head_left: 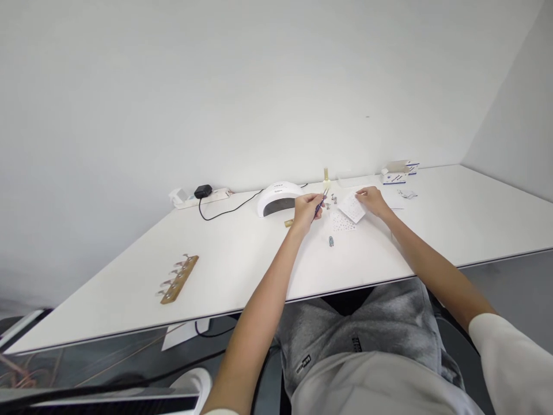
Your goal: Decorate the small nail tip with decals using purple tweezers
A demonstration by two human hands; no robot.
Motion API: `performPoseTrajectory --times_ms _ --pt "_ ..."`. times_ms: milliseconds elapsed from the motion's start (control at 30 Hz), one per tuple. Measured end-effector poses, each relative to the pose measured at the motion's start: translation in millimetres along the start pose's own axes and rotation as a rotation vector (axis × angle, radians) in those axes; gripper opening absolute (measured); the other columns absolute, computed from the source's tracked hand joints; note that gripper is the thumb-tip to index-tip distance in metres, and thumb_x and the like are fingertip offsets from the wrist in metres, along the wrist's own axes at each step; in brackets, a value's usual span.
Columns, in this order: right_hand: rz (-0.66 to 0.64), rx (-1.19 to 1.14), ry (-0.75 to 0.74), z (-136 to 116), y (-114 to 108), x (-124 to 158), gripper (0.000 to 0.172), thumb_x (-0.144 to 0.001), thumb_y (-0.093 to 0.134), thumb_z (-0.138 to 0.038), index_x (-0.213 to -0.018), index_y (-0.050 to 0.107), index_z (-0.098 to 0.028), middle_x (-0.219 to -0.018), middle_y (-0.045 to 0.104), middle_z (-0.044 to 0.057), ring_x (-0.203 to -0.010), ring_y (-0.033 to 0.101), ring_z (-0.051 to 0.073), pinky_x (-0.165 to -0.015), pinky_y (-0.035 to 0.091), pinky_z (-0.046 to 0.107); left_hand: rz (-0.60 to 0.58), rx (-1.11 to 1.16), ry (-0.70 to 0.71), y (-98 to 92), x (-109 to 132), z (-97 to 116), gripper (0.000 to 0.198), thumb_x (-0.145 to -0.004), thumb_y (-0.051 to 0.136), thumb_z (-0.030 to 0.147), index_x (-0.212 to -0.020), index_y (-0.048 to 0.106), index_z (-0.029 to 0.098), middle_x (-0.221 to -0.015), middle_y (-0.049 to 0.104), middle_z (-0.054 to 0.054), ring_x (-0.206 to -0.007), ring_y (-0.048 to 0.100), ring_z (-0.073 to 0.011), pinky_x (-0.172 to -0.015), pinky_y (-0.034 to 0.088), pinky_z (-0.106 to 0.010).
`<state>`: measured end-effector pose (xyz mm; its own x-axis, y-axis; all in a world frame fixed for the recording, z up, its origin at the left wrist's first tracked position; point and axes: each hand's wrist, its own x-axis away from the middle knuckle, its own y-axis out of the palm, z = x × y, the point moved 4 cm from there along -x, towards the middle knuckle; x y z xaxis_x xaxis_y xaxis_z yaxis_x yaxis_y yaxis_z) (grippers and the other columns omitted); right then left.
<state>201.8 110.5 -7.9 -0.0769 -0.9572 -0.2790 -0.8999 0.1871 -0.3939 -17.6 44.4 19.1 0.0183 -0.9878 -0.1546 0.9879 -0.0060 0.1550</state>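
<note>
My left hand (307, 212) is closed around a pair of dark tweezers (319, 206), their tips pointing up and away from me. In my right hand (372, 201) a small white sheet with fine marks (352, 207) is pinched by its upper right edge and tilted over the table. Partly under it lies a second sheet with a dotted pattern (343, 221). Just beyond the tweezers sit several small metallic pieces (334, 199). A small grey-blue oval piece (331, 241) rests nearer to me, apart from both hands.
Behind my left hand stands a white nail lamp (280, 196). A wooden strip with several clear nail tips (179, 280) lies at left. A power strip (211, 199) with a black adapter (203, 191) is at the back; an opened box (395, 173) stands back right.
</note>
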Motion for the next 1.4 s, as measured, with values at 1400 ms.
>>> performPoseTrajectory --times_ms 1400 --pt "-0.697 -0.324 -0.167 -68.6 37.0 82.5 0.024 -0.060 0.079 -0.032 -0.076 0.074 -0.015 -0.079 0.072 0.005 -0.073 0.065 0.016 -0.074 0.052 0.031 0.112 0.030 0.026 -16.5 -4.6 4.7 0.016 -0.065 0.069 0.025 -0.072 0.064 0.012 -0.060 0.052 0.002 -0.036 0.034 -0.0017 -0.035 0.018 -0.019"
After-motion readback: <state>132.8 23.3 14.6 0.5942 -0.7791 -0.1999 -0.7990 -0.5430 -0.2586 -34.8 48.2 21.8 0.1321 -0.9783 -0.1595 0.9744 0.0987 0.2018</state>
